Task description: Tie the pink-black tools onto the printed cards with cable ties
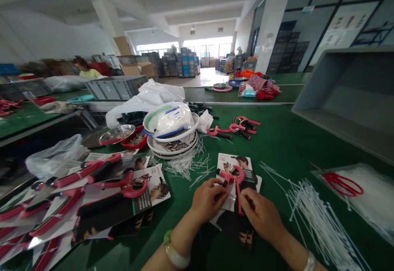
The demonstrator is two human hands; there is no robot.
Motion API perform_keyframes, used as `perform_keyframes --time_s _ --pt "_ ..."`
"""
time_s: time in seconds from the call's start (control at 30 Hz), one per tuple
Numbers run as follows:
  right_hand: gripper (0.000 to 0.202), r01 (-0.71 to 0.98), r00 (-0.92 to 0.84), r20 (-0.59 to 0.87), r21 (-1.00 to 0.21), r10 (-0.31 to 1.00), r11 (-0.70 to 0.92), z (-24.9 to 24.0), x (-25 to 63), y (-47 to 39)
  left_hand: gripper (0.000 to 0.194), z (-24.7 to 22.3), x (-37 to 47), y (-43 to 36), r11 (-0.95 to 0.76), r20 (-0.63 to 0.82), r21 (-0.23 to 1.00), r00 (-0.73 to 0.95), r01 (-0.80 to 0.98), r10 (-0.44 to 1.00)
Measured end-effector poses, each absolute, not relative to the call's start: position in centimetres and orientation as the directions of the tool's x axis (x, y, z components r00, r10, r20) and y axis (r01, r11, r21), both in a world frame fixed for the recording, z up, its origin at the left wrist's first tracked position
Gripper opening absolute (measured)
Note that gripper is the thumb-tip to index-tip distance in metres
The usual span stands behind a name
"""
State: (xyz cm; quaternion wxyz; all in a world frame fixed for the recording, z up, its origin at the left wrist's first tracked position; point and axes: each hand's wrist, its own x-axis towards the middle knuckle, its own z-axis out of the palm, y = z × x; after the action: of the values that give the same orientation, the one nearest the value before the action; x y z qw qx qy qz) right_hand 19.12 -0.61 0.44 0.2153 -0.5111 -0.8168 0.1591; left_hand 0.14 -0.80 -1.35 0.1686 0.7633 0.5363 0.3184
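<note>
In front of me a pink hand grip strengthener (239,176) with a metal spring lies on a printed backing card (221,160). My left hand (207,201) is closed around the strengthener's left handle, near its black part. The fingers of my right hand (261,213) are pinched together beside the right handle, low on the card; what they hold, if anything, is hidden. White cable ties (320,221) lie in a heap to the right, and more loose ties (187,162) are spread beyond my left hand.
Carded grip strengtheners (107,197) pile up at left. Stacked white bowls (172,139) with metal springs and a red dish (135,139) stand behind. Loose strengtheners (237,128) lie farther back. Red-handled scissors (341,184) rest on a plastic bag at right, below a grey crate (347,98).
</note>
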Motion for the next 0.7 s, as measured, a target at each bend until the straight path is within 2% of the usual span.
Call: perform_keyframes --time_s 0.17,0.3,0.5,0.6,0.7 --pt "0.03 0.806 -0.526 0.085 -0.266 0.846 0.528 2.0 17.4 0.6 0.014 -1.4 -0.1 -0.7 -0.358 0.322 0.657 0.181 0.664 0.929" --pt "0.028 0.82 -0.522 0.047 -0.246 0.852 0.516 1.6 16.4 1.2 0.017 -1.2 0.2 -0.7 -0.335 0.307 0.656 0.166 0.677 0.937" --pt "0.025 0.789 -0.596 0.065 -0.137 0.8 0.599 0.8 16.9 1.0 0.035 -1.0 0.8 -1.1 -0.289 0.28 0.559 0.151 0.777 0.948" --pt "0.026 0.779 -0.609 0.038 -0.157 0.792 0.607 1.0 17.8 0.7 0.035 -1.1 0.6 -1.1 -0.232 0.258 0.56 0.098 0.795 0.961" --pt "0.028 0.773 -0.599 -0.006 -0.266 0.8 0.577 1.2 18.7 0.5 0.032 -1.3 0.1 -0.9 -0.238 0.249 0.602 0.104 0.762 0.963"
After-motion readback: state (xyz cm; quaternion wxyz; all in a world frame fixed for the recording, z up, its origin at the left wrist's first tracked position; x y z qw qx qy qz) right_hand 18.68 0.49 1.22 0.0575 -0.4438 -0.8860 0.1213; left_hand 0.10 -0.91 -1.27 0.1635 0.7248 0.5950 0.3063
